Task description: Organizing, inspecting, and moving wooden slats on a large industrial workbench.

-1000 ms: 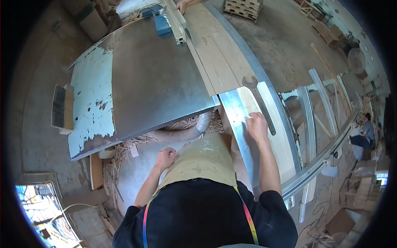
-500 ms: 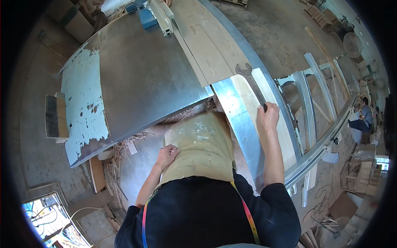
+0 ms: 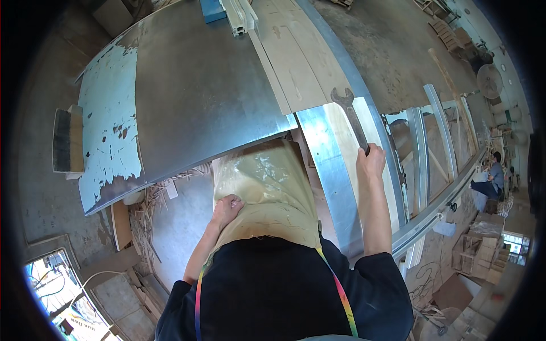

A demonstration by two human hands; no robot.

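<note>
Wrench in hand on the saw bench, nothing loosened or tightened yet as far as I can see.

The open-ended spanner [image 3: 351,116] lies flat along the pale board [image 3: 372,148], its jaw end pointing away; the right hand [image 3: 371,162] is closed round its handle end. The left hand [image 3: 226,207] presses fingers against the yellowish apron [image 3: 267,193], gripping nothing else. Beyond them spreads the grey metal table [image 3: 193,85] with its flaking blue edge; the wrench meets no bolt.

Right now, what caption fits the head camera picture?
Right hand grips a wrench; left hand touches a yellowish apron.
</note>
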